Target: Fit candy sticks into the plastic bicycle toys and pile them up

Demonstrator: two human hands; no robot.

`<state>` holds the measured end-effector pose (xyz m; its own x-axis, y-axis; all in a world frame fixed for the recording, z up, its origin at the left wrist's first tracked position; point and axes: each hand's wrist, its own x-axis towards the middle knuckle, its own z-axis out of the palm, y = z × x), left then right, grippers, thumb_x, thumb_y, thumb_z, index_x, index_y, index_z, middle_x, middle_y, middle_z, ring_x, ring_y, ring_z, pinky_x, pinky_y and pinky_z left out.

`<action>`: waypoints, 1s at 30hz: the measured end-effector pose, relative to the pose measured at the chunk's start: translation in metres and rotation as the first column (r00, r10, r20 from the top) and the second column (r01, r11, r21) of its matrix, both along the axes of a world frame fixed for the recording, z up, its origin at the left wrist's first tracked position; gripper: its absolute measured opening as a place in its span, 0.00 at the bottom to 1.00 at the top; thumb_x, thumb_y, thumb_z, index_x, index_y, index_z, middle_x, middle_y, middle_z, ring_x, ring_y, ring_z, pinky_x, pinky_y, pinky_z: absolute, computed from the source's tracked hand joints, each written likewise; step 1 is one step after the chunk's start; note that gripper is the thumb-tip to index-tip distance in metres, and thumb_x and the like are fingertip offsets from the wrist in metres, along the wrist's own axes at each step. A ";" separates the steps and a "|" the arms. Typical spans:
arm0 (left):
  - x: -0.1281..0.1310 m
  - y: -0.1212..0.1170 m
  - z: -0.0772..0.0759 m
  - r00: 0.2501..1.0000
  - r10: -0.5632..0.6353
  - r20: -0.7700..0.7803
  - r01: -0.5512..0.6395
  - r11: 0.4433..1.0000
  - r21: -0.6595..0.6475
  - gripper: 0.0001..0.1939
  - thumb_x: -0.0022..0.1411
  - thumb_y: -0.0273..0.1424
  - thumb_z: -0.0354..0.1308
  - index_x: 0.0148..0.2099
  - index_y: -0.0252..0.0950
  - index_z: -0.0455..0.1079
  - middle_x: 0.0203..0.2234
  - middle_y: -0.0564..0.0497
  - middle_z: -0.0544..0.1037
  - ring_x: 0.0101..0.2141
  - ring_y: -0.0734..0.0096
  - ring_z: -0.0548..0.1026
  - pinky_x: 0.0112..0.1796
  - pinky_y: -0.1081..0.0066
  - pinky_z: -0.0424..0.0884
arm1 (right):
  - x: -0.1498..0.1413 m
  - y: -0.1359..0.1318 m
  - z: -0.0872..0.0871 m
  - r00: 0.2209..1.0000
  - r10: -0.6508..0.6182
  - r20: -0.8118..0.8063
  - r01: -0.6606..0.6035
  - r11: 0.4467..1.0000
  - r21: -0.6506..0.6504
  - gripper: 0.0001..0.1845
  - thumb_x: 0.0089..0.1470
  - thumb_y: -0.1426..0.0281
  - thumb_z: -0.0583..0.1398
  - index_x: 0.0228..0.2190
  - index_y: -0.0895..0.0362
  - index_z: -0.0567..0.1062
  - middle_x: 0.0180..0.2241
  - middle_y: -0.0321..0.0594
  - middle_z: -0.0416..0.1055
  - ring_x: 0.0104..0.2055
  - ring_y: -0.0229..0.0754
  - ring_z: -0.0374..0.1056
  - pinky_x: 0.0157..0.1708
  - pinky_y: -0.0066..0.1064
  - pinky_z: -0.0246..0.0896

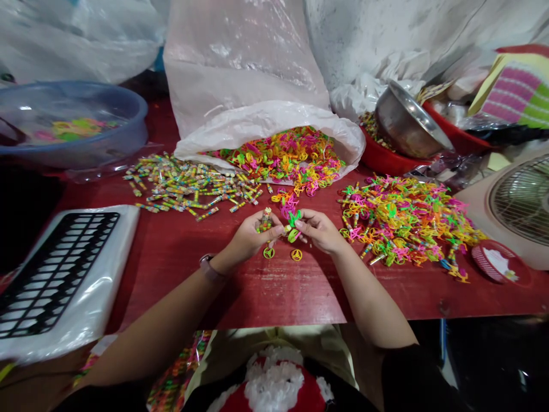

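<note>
Left hand (247, 240) pinches small candy tube (266, 220); right hand (319, 232) pinches neon-green plastic piece (294, 218); white plastic sack (257, 120) holds tangled neon rings (274, 160).

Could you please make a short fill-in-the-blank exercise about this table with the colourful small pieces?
1. The wrist band is on the person's ____ wrist.
2. The steel bowl rests tilted on a ____ tub.
3. The colourful plastic rings spill from a white ____.
4. The translucent basin at the far left is ____.

Missing words: left; red; plastic bag; blue.
</note>
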<state>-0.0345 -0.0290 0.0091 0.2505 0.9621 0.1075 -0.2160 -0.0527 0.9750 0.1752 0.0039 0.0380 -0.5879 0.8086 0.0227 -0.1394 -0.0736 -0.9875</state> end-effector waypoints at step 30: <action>-0.015 0.018 0.008 0.964 0.264 0.040 -0.264 0.964 -0.019 0.15 0.64 0.40 0.63 0.43 0.38 0.63 0.27 0.55 0.78 0.22 0.78 0.70 0.27 0.74 0.65 | 0.087 0.010 0.053 0.609 -0.777 0.159 0.566 0.567 0.598 0.15 0.52 0.60 0.68 0.38 0.55 0.76 0.34 0.42 0.74 0.38 0.49 0.72 0.44 0.47 0.70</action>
